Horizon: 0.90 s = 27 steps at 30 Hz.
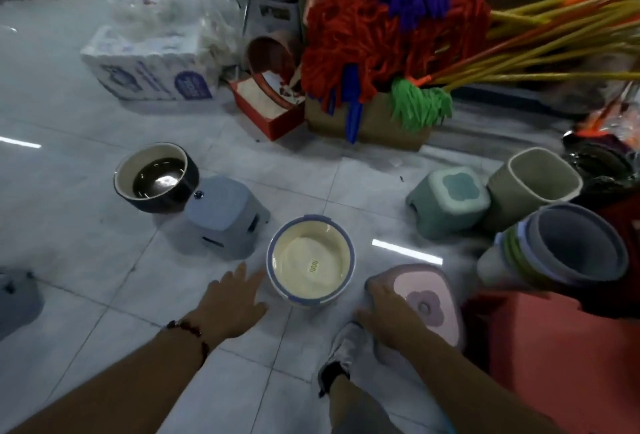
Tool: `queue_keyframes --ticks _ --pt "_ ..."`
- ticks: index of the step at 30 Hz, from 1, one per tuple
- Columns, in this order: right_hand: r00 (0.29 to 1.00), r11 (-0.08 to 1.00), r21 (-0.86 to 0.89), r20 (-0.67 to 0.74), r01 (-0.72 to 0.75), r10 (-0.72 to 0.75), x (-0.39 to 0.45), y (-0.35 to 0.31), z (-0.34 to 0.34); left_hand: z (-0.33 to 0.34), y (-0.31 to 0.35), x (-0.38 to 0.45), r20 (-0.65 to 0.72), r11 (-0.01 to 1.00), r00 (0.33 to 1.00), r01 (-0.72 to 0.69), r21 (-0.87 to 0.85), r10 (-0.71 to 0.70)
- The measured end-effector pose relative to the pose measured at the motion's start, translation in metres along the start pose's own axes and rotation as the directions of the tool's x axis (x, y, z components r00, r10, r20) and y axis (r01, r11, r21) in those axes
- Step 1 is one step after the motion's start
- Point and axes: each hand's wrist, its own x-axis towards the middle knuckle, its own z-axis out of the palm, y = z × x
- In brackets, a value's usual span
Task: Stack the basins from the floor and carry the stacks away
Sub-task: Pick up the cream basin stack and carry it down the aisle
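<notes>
With our left hand (232, 305) and right hand (388, 309) spread and empty, we judged the cream plastic basin with a blue rim (310, 262) light, rigid, slick, best gripped at opposite rim edges.

Grey tiled floor (86, 260): cream basin (310, 264), dark basin (156, 177), stools, boxes.
</notes>
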Motion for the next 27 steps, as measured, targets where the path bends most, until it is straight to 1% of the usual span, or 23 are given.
queue_keyframes --ticks 3,5,8,10,12,14,16,18,19,21,22,23,24,25,26,27 --pt "0.997 0.993 0.109 0.068 -0.043 0.036 0.038 0.002 -0.015 -0.009 0.0 0.046 0.093 1.0 0.995 0.024 -0.006 -0.023" --pt "0.989 0.981 0.171 0.133 -0.093 0.071 0.061 0.007 -0.021 -0.017 0.002 0.081 0.128 0.999 0.991 0.037 -0.019 -0.035" --pt "0.977 0.972 0.198 0.192 -0.129 0.091 0.102 0.017 -0.027 -0.023 0.004 0.134 0.17 0.999 0.985 0.043 -0.031 -0.037" --pt "0.961 0.951 0.229 0.228 -0.208 0.155 0.129 0.021 -0.033 -0.021 0.004 0.167 0.197 0.997 0.98 0.047 -0.062 -0.034" --pt "0.948 0.912 0.305 0.246 -0.275 0.203 0.159 0.03 -0.035 -0.015 0.003 0.204 0.205 0.992 0.978 0.051 -0.114 -0.027" --pt "0.932 0.873 0.355 0.26 -0.334 0.251 0.192 0.038 -0.03 -0.002 -0.002 0.24 0.237 0.986 0.971 0.069 -0.149 -0.032" --pt "0.91 0.801 0.435 0.256 -0.41 0.327 0.228 0.055 -0.014 0.022 -0.01 0.279 0.248 0.985 0.968 0.065 -0.158 -0.024" --pt "0.883 0.701 0.537 0.277 -0.47 0.379 0.264 0.066 0.01 0.053 -0.022 0.318 0.266 0.983 0.964 0.073 -0.167 -0.026" --pt "0.878 0.682 0.552 0.284 -0.479 0.387 0.284 0.073 0.025 0.071 -0.028 0.339 0.273 0.976 0.962 0.08 -0.201 -0.022" --pt "0.869 0.669 0.555 0.31 -0.495 0.385 0.318 0.089 0.059 0.102 -0.039 0.376 0.318 0.94 0.947 0.142 -0.311 -0.038" --pt "0.86 0.661 0.551 0.315 -0.51 0.401 0.335 0.091 0.07 0.116 -0.043 0.395 0.346 0.896 0.936 0.21 -0.39 -0.069" --pt "0.843 0.627 0.565 0.323 -0.536 0.43 0.352 0.096 0.084 0.127 -0.046 0.413 0.363 0.816 0.927 0.28 -0.506 -0.093" --pt "0.815 0.56 0.597 0.348 -0.574 0.464 0.366 0.103 0.097 0.137 -0.047 0.428 0.383 0.71 0.916 0.35 -0.611 -0.123" --pt "0.777 0.454 0.647 0.386 -0.613 0.498 0.38 0.107 0.109 0.146 -0.048 0.443 0.383 0.588 0.911 0.394 -0.707 -0.15" --pt "0.75 0.37 0.68 0.422 -0.633 0.508 0.392 0.106 0.117 0.155 -0.052 0.458 0.419 0.456 0.89 0.453 -0.766 -0.179" --pt "0.735 0.308 0.703 0.449 -0.642 0.508 0.405 0.108 0.129 0.162 -0.054 0.471 0.485 0.291 0.852 0.524 -0.801 -0.199"
